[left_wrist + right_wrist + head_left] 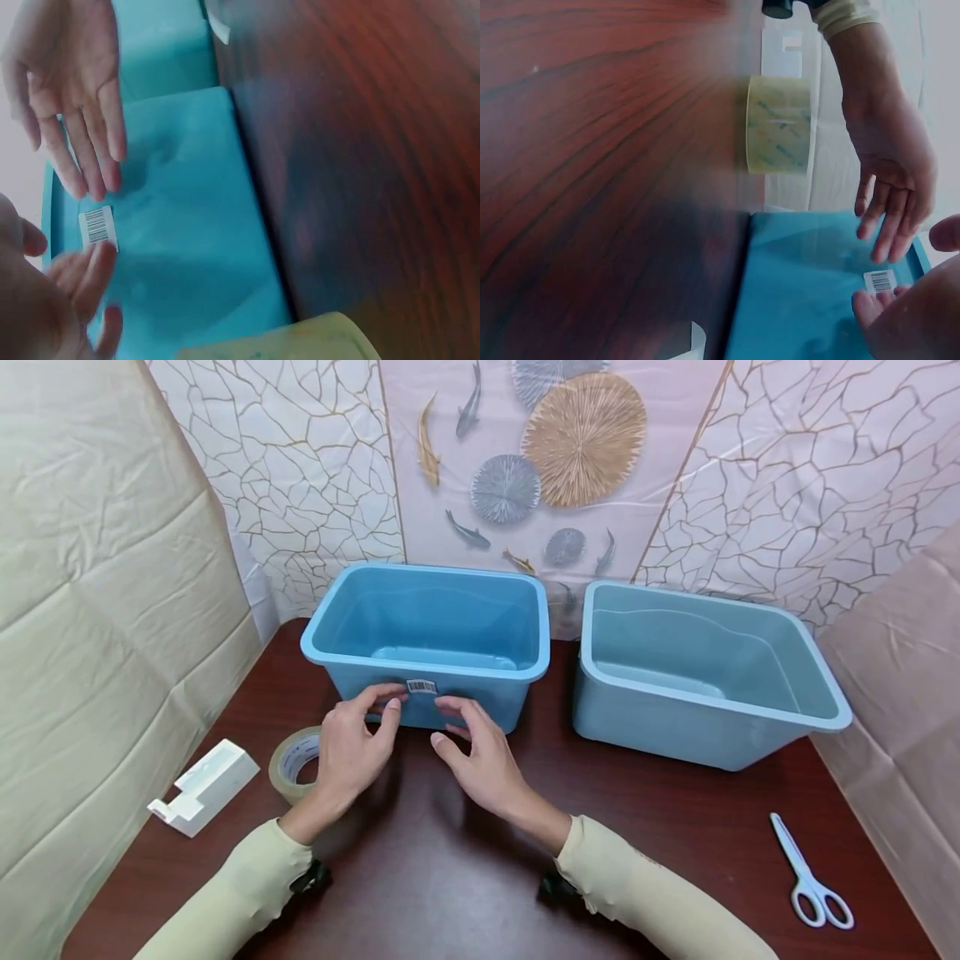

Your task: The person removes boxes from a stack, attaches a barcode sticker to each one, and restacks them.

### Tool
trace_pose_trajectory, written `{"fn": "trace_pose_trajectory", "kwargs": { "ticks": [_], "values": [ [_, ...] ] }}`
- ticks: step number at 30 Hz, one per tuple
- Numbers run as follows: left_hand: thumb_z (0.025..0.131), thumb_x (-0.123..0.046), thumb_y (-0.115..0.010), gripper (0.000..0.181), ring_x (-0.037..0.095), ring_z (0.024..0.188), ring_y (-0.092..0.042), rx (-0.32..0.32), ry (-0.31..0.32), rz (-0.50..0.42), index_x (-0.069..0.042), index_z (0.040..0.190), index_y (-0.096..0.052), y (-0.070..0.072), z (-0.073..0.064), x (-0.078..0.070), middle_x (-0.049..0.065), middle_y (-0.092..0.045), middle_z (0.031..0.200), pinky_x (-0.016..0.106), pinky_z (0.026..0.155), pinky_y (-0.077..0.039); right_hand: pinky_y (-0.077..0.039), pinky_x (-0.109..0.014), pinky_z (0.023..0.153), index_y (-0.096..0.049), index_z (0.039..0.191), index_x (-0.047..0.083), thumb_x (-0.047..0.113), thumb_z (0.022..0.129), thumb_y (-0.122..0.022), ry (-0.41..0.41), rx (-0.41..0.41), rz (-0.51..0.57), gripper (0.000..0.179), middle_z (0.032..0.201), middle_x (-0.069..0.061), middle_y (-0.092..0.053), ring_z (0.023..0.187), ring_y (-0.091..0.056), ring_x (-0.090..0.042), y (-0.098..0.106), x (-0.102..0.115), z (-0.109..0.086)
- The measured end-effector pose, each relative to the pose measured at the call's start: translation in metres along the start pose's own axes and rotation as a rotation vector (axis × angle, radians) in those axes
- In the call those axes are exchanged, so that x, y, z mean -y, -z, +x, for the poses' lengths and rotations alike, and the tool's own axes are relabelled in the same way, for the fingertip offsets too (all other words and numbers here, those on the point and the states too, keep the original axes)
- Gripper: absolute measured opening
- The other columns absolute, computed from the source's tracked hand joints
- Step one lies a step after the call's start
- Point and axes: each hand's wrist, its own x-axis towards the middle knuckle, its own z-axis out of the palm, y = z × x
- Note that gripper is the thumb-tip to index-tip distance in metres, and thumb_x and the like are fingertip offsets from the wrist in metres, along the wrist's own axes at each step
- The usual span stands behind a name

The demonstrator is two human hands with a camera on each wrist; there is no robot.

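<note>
Both hands hover in front of a blue plastic bin (pixel 427 672), either side of the white barcode sticker (pixel 422 687) on its front wall. My left hand (pixel 354 739) has loosely bent fingers, its fingertips close to the sticker's left edge. On the other side, my right hand (pixel 480 756) faces it with relaxed fingers near the sticker's right edge. Neither hand holds anything. In the left wrist view the barcode sticker (pixel 97 226) lies flat on the bin wall between the two sets of fingertips.
A second, greyer-blue bin (pixel 675 722) stands to the right. Left of my left hand lie a roll of packing tape (pixel 283 768) and a white tape dispenser (pixel 206 787). Scissors (pixel 806 877) with pale handles rest at the right of the dark wooden table (pixel 465 893).
</note>
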Motion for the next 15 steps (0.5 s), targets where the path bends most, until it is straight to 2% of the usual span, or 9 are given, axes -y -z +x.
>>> {"fn": "trace_pose_trajectory", "kwargs": {
  "ticks": [2,4,6,9,12,15],
  "values": [
    [0.107,-0.023,-0.062,0.025,0.012,0.100,-0.078,0.068,0.027,-0.101,-0.019,0.128,-0.076,0.000,0.002,0.001,-0.003,-0.081,0.116,0.028,0.083,-0.060,-0.046,-0.040,0.120,-0.050,0.155,0.010,0.015,0.108,-0.060,0.004,0.048,0.028,0.049,0.159,-0.005,-0.054,0.149,-0.052,-0.021,0.003,-0.002,0.003],
    [0.109,-0.024,-0.060,0.026,0.012,0.107,-0.078,0.116,0.069,-0.164,-0.021,0.130,-0.075,0.001,0.004,0.001,-0.003,-0.081,0.119,0.025,0.085,-0.060,-0.044,-0.040,0.122,-0.046,0.160,0.014,0.018,0.109,-0.058,-0.005,0.090,0.067,0.052,0.162,-0.001,-0.052,0.152,-0.049,-0.016,0.008,-0.002,0.006],
    [0.109,-0.026,-0.059,0.027,0.012,0.111,-0.077,0.125,0.114,-0.179,-0.022,0.130,-0.076,0.003,0.005,0.002,-0.003,-0.081,0.119,0.024,0.090,-0.059,-0.045,-0.042,0.121,-0.046,0.161,0.017,0.018,0.109,-0.058,-0.017,0.103,0.092,0.053,0.162,0.001,-0.052,0.152,-0.049,-0.015,0.014,-0.003,0.009],
    [0.109,-0.028,-0.060,0.025,0.012,0.111,-0.076,0.104,0.175,-0.184,-0.022,0.126,-0.077,0.006,0.006,0.002,-0.002,-0.081,0.116,0.029,0.092,-0.060,-0.049,-0.043,0.117,-0.049,0.159,0.019,0.017,0.108,-0.060,-0.032,0.100,0.104,0.052,0.158,0.001,-0.057,0.148,-0.053,-0.015,0.023,-0.003,0.011],
    [0.109,-0.028,-0.060,0.025,0.013,0.111,-0.076,0.129,0.172,-0.192,-0.022,0.127,-0.076,0.007,0.007,0.001,-0.001,-0.081,0.117,0.037,0.094,-0.061,-0.052,-0.040,0.114,-0.051,0.158,0.019,0.018,0.108,-0.059,-0.038,0.145,0.089,0.050,0.156,0.000,-0.060,0.146,-0.055,-0.014,0.027,-0.003,0.014],
    [0.109,-0.028,-0.060,0.026,0.013,0.112,-0.076,0.165,0.130,-0.172,-0.021,0.130,-0.075,0.004,0.009,-0.002,-0.002,-0.080,0.120,0.039,0.092,-0.061,-0.051,-0.039,0.115,-0.047,0.160,0.020,0.021,0.109,-0.058,-0.039,0.219,0.083,0.053,0.159,-0.001,-0.056,0.148,-0.054,-0.016,0.029,-0.002,0.016]
  ]
}}
